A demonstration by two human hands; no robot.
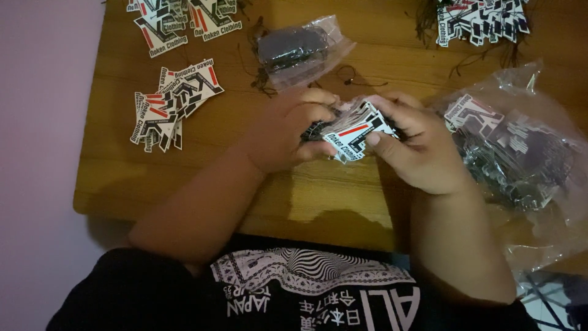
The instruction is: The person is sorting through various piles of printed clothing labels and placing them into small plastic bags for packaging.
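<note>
Fanned stack of black-white-red paper tags (355,130), mid-table

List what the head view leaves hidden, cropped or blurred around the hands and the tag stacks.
- Stack of tags: lower tags covered by the left hand and right hand.
- Top-right tag pile: cut off by the frame's upper edge.
- Clear bag at right: contents blurred behind crinkled plastic.
- Small bag: dark contents unidentifiable.
</note>
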